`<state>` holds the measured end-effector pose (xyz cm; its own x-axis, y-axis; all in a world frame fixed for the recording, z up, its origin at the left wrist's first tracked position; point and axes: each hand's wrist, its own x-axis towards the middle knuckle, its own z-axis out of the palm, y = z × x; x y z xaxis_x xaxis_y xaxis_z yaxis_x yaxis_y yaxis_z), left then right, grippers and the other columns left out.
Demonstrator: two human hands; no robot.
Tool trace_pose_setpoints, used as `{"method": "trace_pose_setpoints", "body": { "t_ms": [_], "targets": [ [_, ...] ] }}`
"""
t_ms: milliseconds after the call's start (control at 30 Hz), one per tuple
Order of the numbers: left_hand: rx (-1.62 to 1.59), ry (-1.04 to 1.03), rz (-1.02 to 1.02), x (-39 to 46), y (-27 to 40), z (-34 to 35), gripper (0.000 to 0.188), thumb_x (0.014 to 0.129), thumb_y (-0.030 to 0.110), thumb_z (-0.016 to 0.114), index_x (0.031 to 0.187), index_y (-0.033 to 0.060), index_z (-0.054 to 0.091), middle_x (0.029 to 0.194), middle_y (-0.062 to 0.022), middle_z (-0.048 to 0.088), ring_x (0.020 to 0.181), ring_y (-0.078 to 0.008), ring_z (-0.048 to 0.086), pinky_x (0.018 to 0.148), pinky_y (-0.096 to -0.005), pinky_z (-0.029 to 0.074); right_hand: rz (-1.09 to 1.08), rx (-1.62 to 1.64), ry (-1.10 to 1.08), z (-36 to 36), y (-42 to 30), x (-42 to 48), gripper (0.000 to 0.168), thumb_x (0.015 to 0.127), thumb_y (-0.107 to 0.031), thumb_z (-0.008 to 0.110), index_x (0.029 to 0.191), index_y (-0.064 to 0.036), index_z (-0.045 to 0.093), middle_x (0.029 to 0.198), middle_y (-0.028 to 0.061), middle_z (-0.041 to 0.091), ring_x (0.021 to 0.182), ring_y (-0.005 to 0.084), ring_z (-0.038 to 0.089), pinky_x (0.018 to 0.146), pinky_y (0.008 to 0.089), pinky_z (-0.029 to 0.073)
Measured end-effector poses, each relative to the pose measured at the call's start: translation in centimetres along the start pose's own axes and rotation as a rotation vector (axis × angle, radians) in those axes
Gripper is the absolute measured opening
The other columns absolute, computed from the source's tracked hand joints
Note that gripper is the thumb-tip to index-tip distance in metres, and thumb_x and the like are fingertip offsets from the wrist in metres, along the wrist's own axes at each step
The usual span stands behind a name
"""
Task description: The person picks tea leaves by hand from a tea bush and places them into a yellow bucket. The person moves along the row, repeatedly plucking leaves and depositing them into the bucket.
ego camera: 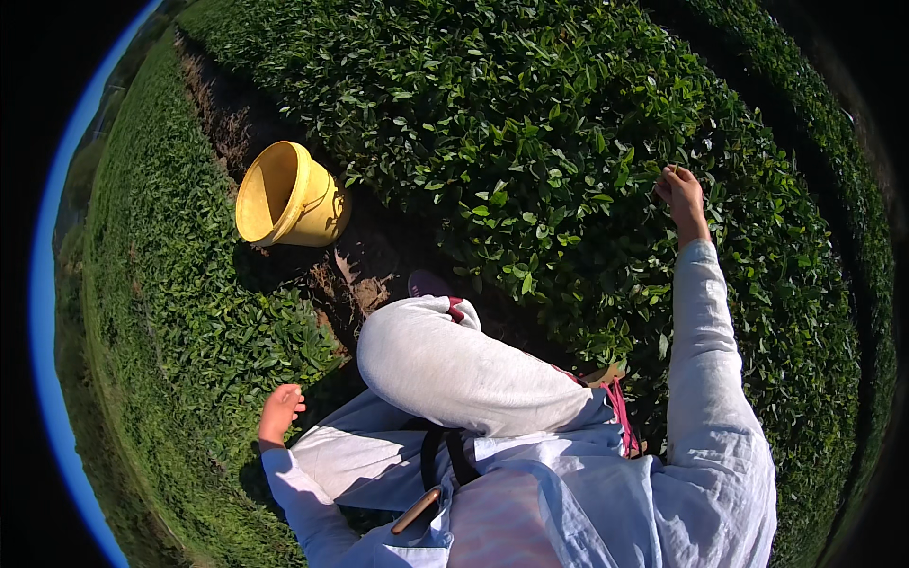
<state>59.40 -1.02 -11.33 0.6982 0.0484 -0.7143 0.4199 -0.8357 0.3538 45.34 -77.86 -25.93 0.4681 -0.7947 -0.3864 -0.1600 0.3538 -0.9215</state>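
Note:
My right hand (683,193) reaches out over a hedge of leafy green bushes (525,142), which look like tea. Its thumb and forefinger are pinched together at the leaf tops on what seems to be a small green shoot. Held low beside my knee, my left hand (281,409) has its fingers half curled. No object shows in it, though its palm is partly hidden. A yellow plastic bucket (323,209) leans on its side in the gap between two hedge rows, its mouth facing left. The inside is partly in shadow, and no contents are visible.
Another hedge row (184,298) runs along my left. Between the rows lies a narrow strip of bare soil with dry stems (369,291). My bent knee (412,355) and a dark shoe (427,284) occupy this gap. A phone (417,510) sticks out of my shirt pocket.

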Motion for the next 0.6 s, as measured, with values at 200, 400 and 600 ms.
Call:
{"method": "trace_pose_setpoints", "body": {
  "t_ms": [200, 400, 600],
  "targets": [
    [-0.015, 0.01, -0.046, -0.6, -2.1, -0.2, 0.029, 0.084, 0.03, 0.051, 0.104, 0.0087, 0.052, 0.085, -0.0019, 0.057, 0.068, -0.0103, 0.056, 0.056, -0.0232, 0.044, -0.116, -1.06, -0.031, 2.3, -0.7, 4.0, 0.03, 0.066, -0.023, 0.067, 0.091, -0.007, 0.062, 0.081, 0.008, 0.063, 0.076, 0.0169, 0.059, 0.067, 0.0276, 0.046],
    [-0.022, 0.013, -0.075, -0.6, -2.5, 0.0, 0.027, 0.085, 0.029, 0.05, 0.104, 0.0097, 0.052, 0.084, -0.0005, 0.055, 0.067, -0.0099, 0.055, 0.057, -0.0228, 0.043, -0.476, -1.255, -0.118, 3.1, 2.2, 6.7, 0.031, 0.062, -0.028, 0.068, 0.086, -0.009, 0.063, 0.08, 0.0106, 0.062, 0.077, 0.0251, 0.059, 0.069, 0.0324, 0.045],
    [-0.027, -0.002, -0.065, 0.2, -2.2, 0.1, 0.026, 0.085, 0.029, 0.051, 0.104, 0.0102, 0.052, 0.083, 0.0005, 0.055, 0.067, -0.0085, 0.054, 0.057, -0.0221, 0.043, -0.335, -0.796, 0.0, 2.3, 4.0, 4.6, 0.021, 0.067, -0.022, 0.068, 0.083, -0.009, 0.063, 0.071, 0.0054, 0.061, 0.064, 0.0167, 0.056, 0.057, 0.0277, 0.043]
  ]
}}
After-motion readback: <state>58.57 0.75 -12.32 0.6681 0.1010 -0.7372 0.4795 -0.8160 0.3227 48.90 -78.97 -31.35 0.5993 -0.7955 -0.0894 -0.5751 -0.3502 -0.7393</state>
